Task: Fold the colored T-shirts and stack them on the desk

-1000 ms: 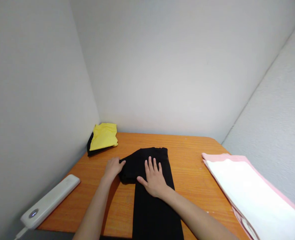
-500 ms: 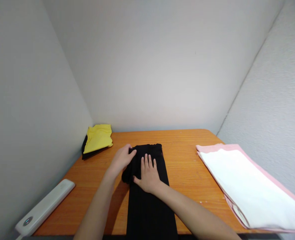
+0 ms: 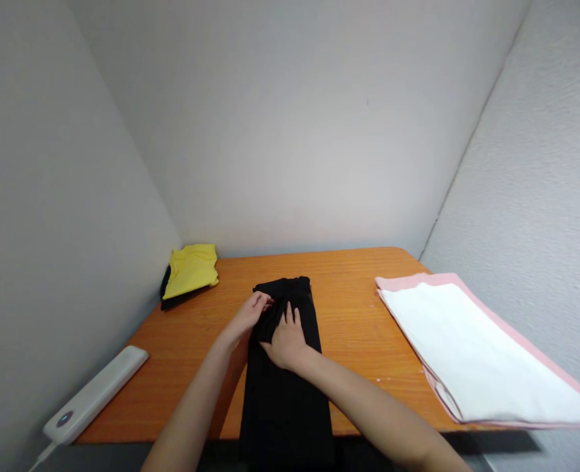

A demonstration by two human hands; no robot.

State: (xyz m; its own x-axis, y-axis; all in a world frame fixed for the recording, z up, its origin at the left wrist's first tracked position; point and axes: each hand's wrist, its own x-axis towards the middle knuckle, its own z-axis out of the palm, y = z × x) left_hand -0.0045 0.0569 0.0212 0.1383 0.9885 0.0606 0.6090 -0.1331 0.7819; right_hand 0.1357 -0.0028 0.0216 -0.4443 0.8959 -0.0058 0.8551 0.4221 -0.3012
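Black pants [image 3: 287,406], folded into a long strip, lie with the gathered waist end away from me and the near end over the table's front edge. At the upper left side of the cloth, my left hand [image 3: 251,313] is closed with bent fingers on a fold of it. My right hand [image 3: 288,342] presses on the middle of the strip, palm down with fingers apart, just right of the left hand. Between both hands the fabric is wrinkled. The left fingertips are partly hidden in the dark cloth.
Yellow folded cloth [image 3: 191,270] rests on a black one [image 3: 186,299] at the back left. A white power strip [image 3: 97,393] with a cable lies at the left edge. White and pink folded cloths [image 3: 471,347] cover the right side of the wooden table [image 3: 358,314]. Walls [image 3: 290,144] enclose it.
My left hand has moved right, bringing the loose left bulge of black cloth in over the strip. My right fingers are more bent into the cloth. The view has shifted slightly.
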